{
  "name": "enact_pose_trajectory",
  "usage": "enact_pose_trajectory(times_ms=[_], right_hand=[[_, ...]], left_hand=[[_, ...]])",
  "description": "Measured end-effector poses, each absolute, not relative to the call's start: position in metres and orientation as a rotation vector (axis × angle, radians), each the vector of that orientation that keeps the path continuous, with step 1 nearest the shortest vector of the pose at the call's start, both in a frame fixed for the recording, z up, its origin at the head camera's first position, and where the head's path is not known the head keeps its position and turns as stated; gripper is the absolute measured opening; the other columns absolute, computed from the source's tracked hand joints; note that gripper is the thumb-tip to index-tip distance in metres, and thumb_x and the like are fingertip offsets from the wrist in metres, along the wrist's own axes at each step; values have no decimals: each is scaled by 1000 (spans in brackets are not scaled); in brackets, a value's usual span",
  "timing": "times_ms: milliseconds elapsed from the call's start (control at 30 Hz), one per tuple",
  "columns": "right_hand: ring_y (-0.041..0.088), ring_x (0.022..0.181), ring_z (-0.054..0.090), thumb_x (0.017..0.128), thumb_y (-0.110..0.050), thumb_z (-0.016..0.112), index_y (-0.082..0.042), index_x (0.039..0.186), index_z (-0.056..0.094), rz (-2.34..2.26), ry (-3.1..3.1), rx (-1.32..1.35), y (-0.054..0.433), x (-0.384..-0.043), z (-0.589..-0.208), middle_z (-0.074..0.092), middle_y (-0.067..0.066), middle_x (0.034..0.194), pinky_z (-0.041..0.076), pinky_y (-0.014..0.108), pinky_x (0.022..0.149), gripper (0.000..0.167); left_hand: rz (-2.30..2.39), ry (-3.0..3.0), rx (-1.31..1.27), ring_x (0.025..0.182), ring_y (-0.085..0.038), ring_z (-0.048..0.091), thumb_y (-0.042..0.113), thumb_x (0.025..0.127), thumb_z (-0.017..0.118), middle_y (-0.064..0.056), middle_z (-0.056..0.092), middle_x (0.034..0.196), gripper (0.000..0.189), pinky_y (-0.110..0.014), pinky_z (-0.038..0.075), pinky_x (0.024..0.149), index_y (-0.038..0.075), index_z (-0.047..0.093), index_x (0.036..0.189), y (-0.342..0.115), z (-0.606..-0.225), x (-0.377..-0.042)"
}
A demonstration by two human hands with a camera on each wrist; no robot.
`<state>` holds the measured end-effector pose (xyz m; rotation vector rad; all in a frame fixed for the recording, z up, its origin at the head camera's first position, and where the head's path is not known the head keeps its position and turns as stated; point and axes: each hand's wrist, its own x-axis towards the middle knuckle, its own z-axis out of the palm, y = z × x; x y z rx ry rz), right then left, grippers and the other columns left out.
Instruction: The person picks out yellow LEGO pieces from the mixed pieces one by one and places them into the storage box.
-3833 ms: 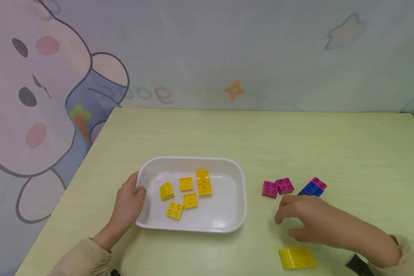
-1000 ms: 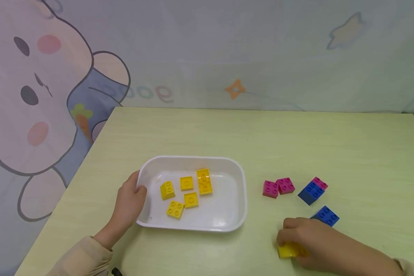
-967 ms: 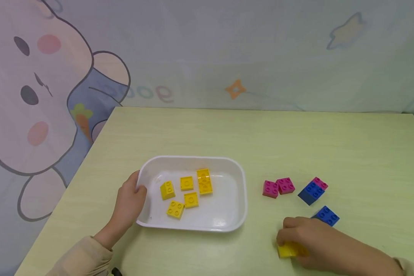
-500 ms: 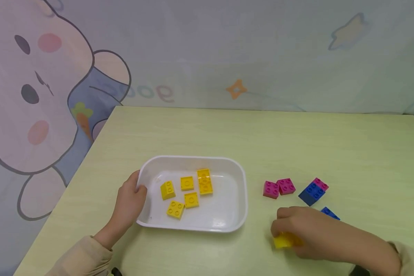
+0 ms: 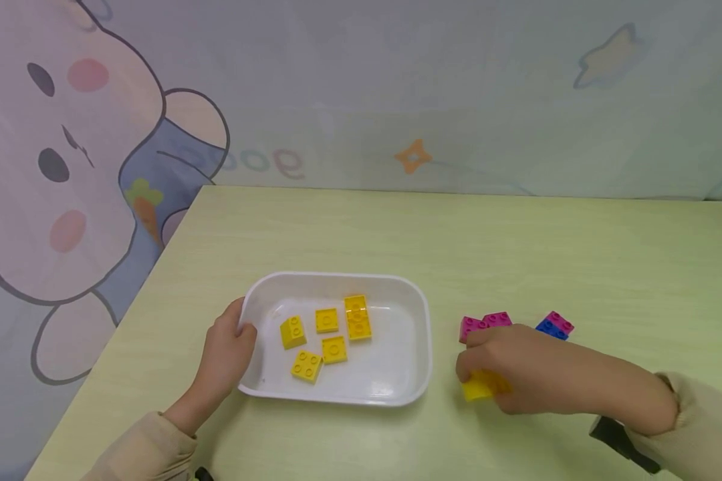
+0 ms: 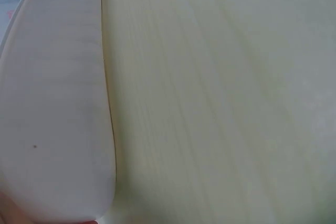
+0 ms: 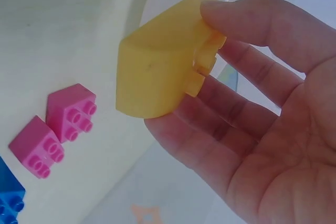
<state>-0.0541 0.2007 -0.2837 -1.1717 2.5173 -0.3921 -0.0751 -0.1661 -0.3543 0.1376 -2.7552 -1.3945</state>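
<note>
At the tray's left end, my left hand (image 5: 221, 351) grips the rim of a white plastic tray (image 5: 391, 364), thumb over the edge. Several yellow toy bricks lie inside, among them a sloped one (image 5: 293, 333) and a studded one (image 5: 306, 366). My right hand (image 5: 532, 367) pinches a yellow building brick (image 5: 478, 387) with a curved top, just right of the tray. The right wrist view shows this yellow brick (image 7: 155, 61) between thumb and fingertips, studs facing the palm. The left wrist view catches the tray's outer wall (image 6: 58, 87), with most of the left hand hidden.
Two pink bricks (image 5: 472, 326) lie side by side beyond the right hand, partly covered by it. A blue brick (image 5: 552, 329) stands against another pink brick (image 5: 561, 320) further right. A printed curtain (image 5: 349, 87) hangs behind the table's far edge (image 5: 457, 194).
My right hand has come down on the yellow brick, taken hold of it and carried it forward and left toward the tray. It now hides the nearer blue brick. Left hand and tray stay put.
</note>
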Motion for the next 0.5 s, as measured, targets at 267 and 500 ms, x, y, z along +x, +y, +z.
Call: enact_pose_trajectory(times_ms=[267, 500], right_hand=[[5, 70, 42, 67, 1, 74, -24, 83, 61, -428, 2496, -1226, 196, -63, -275, 44, -15, 76, 42, 21, 63, 33], [5, 67, 42, 66, 3, 73, -23, 81, 61, -439, 2490, -1271, 193, -68, -269, 43, -13, 75, 40, 20, 60, 32]], left_hand=[[-1401, -2758, 142, 96, -33, 57, 0, 89, 36, -24, 55, 123, 45, -47, 50, 80, -5, 44, 133, -166, -353, -75], [-1398, -2756, 137, 96, -32, 57, 0, 89, 36, -23, 56, 123, 45, -47, 49, 82, -5, 44, 133, -166, -354, -76]])
